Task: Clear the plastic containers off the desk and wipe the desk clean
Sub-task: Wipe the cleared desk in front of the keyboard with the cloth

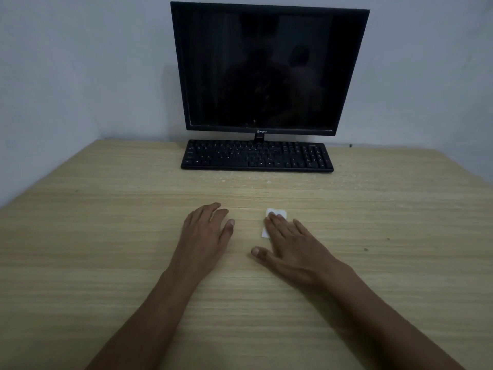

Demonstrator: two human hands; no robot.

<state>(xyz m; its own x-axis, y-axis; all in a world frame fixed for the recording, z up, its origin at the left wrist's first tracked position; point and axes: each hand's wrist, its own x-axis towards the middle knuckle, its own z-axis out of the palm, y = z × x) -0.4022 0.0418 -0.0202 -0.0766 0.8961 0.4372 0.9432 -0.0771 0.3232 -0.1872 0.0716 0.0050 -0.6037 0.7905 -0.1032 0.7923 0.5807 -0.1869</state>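
Note:
A small white folded wipe (pixel 266 231) lies on the light wooden desk (pixel 106 236) in the middle. My right hand (pixel 290 244) lies flat with straight fingers pressing on the wipe, covering most of it. To its left my left hand (pixel 205 228) rests palm down on the bare desk, fingers relaxed, holding nothing. No plastic containers are in view.
A black keyboard (pixel 257 156) sits at the back of the desk in front of a dark monitor (pixel 269 68). Pale walls close the desk in behind and on the left. A few small dark specks (pixel 366 249) dot the desk on the right.

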